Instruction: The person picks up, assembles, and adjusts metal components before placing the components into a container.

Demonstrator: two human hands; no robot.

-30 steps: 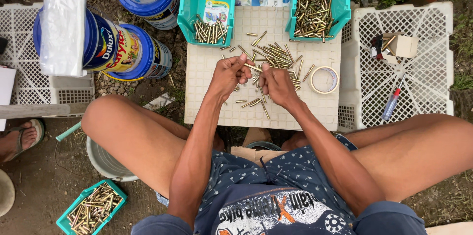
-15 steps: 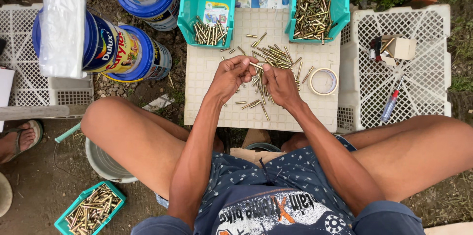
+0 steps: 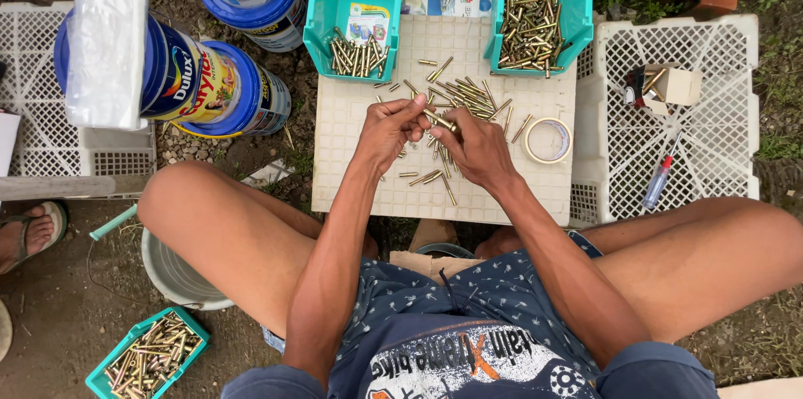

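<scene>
Both hands lift a bit vs. before, left hand (image 3: 386, 127) & right hand (image 3: 477, 146) now pinching together one brass tube (image 3: 438, 120) just above the white crate (image 3: 351, 173), near the loose pile (image 3: 465, 95), so fitting work goes on.

My left hand (image 3: 386, 130) and right hand (image 3: 475, 148) have drawn a little closer together over the white crate (image 3: 351, 173). A second ago my fingertips were down among the loose brass pins (image 3: 464, 96); now they have lifted, and both hands pinch one brass pin (image 3: 438, 120) between them, tilted, just above the scattered ones.
</scene>
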